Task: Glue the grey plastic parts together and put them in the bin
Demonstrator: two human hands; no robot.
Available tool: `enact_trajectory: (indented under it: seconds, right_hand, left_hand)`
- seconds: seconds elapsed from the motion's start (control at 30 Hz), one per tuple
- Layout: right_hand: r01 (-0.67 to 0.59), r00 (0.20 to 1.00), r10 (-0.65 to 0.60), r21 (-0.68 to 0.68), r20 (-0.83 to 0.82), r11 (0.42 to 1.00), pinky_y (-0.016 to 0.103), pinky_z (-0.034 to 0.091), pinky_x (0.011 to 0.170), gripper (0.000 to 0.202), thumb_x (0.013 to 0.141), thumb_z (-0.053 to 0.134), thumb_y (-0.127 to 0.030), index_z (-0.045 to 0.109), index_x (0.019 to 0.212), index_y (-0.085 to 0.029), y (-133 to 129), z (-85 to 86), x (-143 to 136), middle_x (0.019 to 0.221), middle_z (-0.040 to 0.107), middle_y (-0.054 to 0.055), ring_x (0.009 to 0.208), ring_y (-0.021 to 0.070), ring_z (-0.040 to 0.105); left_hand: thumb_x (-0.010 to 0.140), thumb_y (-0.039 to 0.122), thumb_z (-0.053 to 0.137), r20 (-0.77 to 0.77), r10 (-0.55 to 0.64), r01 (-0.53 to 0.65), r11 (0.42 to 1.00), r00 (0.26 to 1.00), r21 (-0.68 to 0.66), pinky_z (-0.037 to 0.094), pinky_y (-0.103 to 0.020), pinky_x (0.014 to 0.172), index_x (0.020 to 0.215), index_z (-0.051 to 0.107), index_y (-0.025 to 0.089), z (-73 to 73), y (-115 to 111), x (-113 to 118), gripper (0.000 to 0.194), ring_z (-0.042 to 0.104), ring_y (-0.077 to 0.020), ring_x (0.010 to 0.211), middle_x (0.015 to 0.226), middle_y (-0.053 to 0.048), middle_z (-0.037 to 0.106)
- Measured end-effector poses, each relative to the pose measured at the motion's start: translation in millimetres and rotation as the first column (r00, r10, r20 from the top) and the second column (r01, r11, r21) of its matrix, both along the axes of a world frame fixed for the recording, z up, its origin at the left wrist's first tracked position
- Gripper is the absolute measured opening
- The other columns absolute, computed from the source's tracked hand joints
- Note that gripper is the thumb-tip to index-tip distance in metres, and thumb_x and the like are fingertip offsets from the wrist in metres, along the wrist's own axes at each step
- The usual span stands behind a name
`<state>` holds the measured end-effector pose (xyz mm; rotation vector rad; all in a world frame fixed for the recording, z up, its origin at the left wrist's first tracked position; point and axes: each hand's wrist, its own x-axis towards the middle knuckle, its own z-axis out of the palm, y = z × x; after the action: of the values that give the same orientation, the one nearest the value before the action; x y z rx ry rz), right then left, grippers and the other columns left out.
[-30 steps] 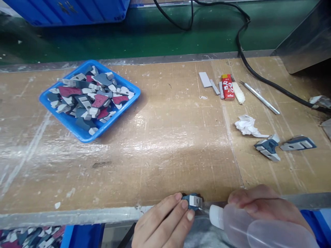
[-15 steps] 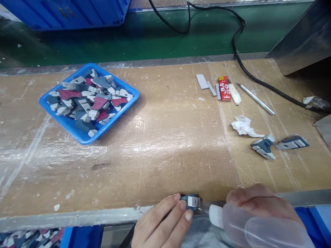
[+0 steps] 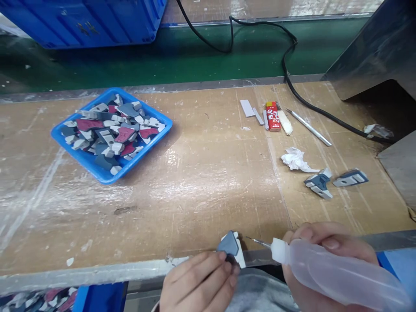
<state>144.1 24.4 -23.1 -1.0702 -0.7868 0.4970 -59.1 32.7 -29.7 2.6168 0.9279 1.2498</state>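
Observation:
Near the table's front edge my left hand is closed on a small blue-grey and white plastic part, its flat blue-grey face turned up. My right hand grips a translucent squeeze bottle with a white cap and a thin metal needle tip. The needle points left at the part, a short gap away from it. What the bottle contains cannot be made out. Two similar blue-grey and white parts, one angular and one longer, lie farther right on the table.
A blue tray of grey, white and maroon pieces stands at left. At back right lie a red lighter, light strips, a craft knife and crumpled tissue. A black cable runs behind, beside a metal housing.
My left hand has turned the part, so its flat blue-grey side now shows. The bottle's needle has drawn back from the part and shifted slightly up. The whole view has shifted a little.

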Motion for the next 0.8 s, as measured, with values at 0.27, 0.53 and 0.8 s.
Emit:
enact_trajectory:
  seconds: [0.27, 0.53, 0.8]
  right_hand:
    - [0.037, 0.999, -0.041, 0.105, 0.036, 0.994, 0.033, 0.044, 0.056, 0.028, 0.085, 0.068, -0.050, 0.065, 0.087, -0.023, 7, -1.6, -7, 0.080, 0.057, 0.000, 0.069, 0.0186, 0.054]
    - [-0.096, 0.994, 0.092, 0.075, 0.055, 0.993, 0.032, 0.048, 0.053, 0.025, 0.086, 0.069, -0.046, 0.063, 0.091, -0.022, 0, -3.2, -3, 0.081, 0.057, 0.001, 0.068, 0.0182, 0.055]
    - [-0.085, 0.992, 0.065, 0.190, 0.108, 0.978, 0.030, 0.052, 0.050, 0.026, 0.086, 0.072, -0.042, 0.067, 0.097, -0.019, 7, -7.7, -8, 0.076, 0.061, 0.001, 0.067, 0.0172, 0.060]
  left_hand:
    - [0.090, 0.014, 0.073, -0.055, 0.046, -0.057, 0.972, 0.997, -0.226, 0.062, -0.029, 0.087, 0.104, 0.074, 0.013, 20.7, 11, 10, 0.015, 0.072, -0.0184, 0.102, 0.100, -0.005, 0.078]
    - [0.091, 0.008, 0.072, -0.297, 0.078, -0.061, 0.996, 0.952, 0.066, 0.060, -0.029, 0.080, 0.102, 0.072, 0.006, 26.0, 10, 14, 0.012, 0.076, -0.0175, 0.092, 0.100, -0.008, 0.080]
    - [0.084, -0.002, 0.073, -0.201, 0.013, -0.016, 1.000, 0.979, -0.010, 0.063, -0.029, 0.081, 0.090, 0.069, 0.008, 23.3, 16, 13, 0.012, 0.076, -0.0195, 0.090, 0.092, -0.009, 0.079]
